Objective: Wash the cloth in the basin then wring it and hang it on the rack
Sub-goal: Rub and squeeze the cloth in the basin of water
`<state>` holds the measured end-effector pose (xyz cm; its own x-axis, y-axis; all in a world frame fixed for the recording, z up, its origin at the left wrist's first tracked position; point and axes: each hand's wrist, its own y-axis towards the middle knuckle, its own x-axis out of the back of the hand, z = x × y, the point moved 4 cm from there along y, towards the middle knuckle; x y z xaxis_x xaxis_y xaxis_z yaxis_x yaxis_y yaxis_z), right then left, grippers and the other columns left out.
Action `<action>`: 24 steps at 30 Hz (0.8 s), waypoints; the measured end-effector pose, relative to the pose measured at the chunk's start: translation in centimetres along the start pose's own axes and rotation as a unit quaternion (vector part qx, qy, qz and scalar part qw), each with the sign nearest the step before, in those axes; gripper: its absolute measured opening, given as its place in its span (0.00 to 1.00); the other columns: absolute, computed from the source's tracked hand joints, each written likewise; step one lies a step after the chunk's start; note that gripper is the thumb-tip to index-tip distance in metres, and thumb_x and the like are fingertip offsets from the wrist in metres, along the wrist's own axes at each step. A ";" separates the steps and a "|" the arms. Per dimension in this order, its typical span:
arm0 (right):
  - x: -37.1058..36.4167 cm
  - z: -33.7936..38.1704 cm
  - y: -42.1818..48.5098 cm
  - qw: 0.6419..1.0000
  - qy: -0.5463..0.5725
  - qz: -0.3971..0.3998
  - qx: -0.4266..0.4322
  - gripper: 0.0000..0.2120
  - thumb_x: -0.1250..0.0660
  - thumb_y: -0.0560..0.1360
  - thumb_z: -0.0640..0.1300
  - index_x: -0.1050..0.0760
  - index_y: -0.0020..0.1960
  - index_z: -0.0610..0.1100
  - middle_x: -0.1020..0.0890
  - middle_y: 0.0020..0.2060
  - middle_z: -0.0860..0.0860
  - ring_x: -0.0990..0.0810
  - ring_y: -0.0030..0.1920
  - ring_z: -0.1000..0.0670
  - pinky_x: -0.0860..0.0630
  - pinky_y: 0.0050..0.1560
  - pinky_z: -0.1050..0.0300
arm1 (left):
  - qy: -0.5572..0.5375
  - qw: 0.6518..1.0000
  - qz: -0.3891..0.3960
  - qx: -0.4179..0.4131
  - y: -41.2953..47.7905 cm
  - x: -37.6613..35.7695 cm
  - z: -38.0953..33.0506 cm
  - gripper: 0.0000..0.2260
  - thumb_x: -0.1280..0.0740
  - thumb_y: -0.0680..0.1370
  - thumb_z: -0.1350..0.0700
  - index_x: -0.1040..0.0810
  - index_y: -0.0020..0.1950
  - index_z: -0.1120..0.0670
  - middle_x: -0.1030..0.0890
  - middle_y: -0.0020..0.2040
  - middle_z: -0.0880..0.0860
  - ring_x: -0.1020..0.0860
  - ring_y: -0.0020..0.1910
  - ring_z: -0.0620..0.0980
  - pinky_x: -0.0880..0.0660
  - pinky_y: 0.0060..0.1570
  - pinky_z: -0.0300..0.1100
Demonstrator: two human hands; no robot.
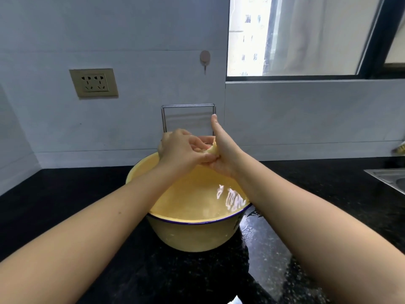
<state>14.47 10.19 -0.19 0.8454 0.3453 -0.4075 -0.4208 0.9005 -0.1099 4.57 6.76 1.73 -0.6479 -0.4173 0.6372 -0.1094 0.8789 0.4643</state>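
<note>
Above basin [192,235] — both hands wring cloth [212,150].

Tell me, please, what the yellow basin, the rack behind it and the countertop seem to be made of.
Basin: probably enamelled metal, glossy cream-yellow with a thin dark blue rim. Rack: bare metal wire or rod, likely steel, silvery and shiny. Countertop: polished dark stone or a stone-like composite, black with fine pale speckles.
</note>
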 end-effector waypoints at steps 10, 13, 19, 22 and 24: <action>-0.1 -0.4 0.4 0.991 -0.123 0.037 0.049 0.19 0.37 0.77 0.52 0.26 0.63 0.42 0.31 0.30 0.49 0.31 0.20 0.56 0.27 0.27 0.63 | 0.024 0.996 -0.063 0.058 0.4 0.0 1.7 0.23 0.28 0.58 0.45 0.35 0.45 0.46 0.37 0.49 0.49 0.36 0.51 0.50 0.38 0.47 0.45; -0.3 -0.7 0.6 0.992 -0.097 0.069 0.029 0.18 0.37 0.77 0.52 0.24 0.63 0.43 0.28 0.29 0.49 0.28 0.23 0.55 0.23 0.31 0.60 | 0.043 0.995 -0.075 0.053 0.3 0.3 2.1 0.24 0.28 0.59 0.44 0.36 0.49 0.46 0.37 0.51 0.48 0.34 0.55 0.52 0.39 0.49 0.45; -0.3 -1.2 0.0 0.982 -0.175 0.077 0.000 0.16 0.35 0.76 0.51 0.24 0.43 0.37 0.17 0.29 0.45 0.15 0.34 0.48 0.18 0.36 0.55 | 0.086 0.994 -0.064 0.025 0.5 0.4 2.3 0.30 0.29 0.59 0.43 0.35 0.57 0.46 0.34 0.55 0.51 0.34 0.57 0.55 0.42 0.51 0.45; -0.3 -0.9 0.3 0.978 -0.201 0.032 0.045 0.15 0.33 0.74 0.53 0.27 0.39 0.42 0.22 0.29 0.48 0.19 0.30 0.51 0.19 0.38 0.54 | 0.064 0.996 -0.067 -0.006 0.3 0.3 1.6 0.32 0.28 0.59 0.45 0.34 0.60 0.45 0.32 0.58 0.53 0.34 0.60 0.56 0.42 0.53 0.45; 0.0 -0.6 0.5 0.977 -0.203 0.000 0.062 0.15 0.32 0.72 0.55 0.28 0.37 0.44 0.27 0.28 0.50 0.25 0.26 0.54 0.20 0.38 0.54 | 0.041 0.997 -0.065 -0.029 0.2 0.2 1.3 0.33 0.27 0.60 0.45 0.34 0.63 0.44 0.32 0.60 0.53 0.34 0.61 0.55 0.40 0.57 0.46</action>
<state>14.04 10.44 -0.78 0.9169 0.3990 -0.0122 -0.3989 0.9169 0.0109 3.50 7.14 1.14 -0.5669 -0.5464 0.6165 -0.1434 0.8024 0.5793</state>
